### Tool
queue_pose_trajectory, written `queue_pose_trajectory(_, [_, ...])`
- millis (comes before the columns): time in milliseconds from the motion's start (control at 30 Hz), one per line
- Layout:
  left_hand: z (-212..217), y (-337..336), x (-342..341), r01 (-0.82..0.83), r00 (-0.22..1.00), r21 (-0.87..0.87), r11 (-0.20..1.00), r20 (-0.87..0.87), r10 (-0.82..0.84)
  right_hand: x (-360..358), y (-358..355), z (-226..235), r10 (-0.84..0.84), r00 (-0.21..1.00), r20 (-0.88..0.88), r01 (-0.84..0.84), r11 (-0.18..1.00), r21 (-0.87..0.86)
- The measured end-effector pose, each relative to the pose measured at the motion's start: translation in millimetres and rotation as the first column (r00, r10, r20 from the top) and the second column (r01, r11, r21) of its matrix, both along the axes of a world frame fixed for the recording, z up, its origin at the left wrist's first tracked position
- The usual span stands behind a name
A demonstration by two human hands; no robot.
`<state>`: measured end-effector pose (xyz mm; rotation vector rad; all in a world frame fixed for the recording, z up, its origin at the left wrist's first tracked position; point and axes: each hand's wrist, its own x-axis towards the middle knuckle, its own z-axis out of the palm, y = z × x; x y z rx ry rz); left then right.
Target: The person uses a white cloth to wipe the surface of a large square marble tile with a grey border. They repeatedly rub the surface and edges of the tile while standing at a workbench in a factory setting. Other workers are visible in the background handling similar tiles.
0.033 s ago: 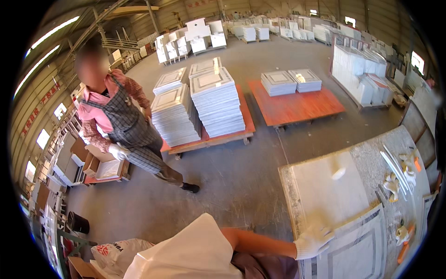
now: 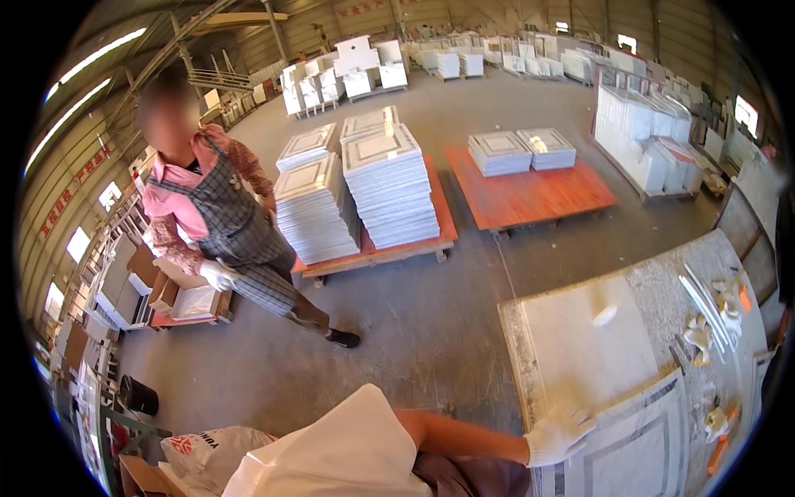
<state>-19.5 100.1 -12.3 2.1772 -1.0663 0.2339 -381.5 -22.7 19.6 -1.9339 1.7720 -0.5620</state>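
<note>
My left hand (image 2: 561,437), in a white knit glove, reaches right from a white sleeve (image 2: 331,443). It rests at the near left corner of a pale stone panel (image 2: 600,451) with grey inlaid border lines. The fingers point right, look stretched out and rather flat, and hold nothing that I can see. Beyond it lies a plain cream slab (image 2: 580,340) with a small blurred white patch on it. Both panels lie on a speckled worktable (image 2: 679,277). My right hand is not in view.
Another person (image 2: 219,190) in a checked apron and white glove stands at left. Stacked bordered panels (image 2: 385,186) fill one red pallet; a second red pallet (image 2: 530,199) carries two low stacks. White strips (image 2: 702,306), gloves and orange-handled tools (image 2: 722,443) lie at the table's right.
The view has tilted slightly, so the scene sits a little lower and further right. My left hand stays on the panel corner; the other person keeps nearly the same pose.
</note>
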Motion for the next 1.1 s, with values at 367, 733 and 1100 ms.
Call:
queue_pose_trajectory(367, [-1,-4,-4,-0.002,0.999,0.008,1.000,-0.042,0.003,4,-8,-12,0.002,1.000,0.027,-0.001,1.000,-0.026])
queue_pose_trajectory(733, [-2,-4,0,0.008,1.000,-0.005,1.000,-0.012,-0.009,6,2,-14,-0.030,0.999,0.038,0.031,0.999,-0.013])
queue_pose_trajectory(1100, [-7,-31,50,0.151,0.982,0.011,0.988,0.111,-0.152,6,24,-6,-0.064,0.997,0.049,0.064,0.998,0.009])
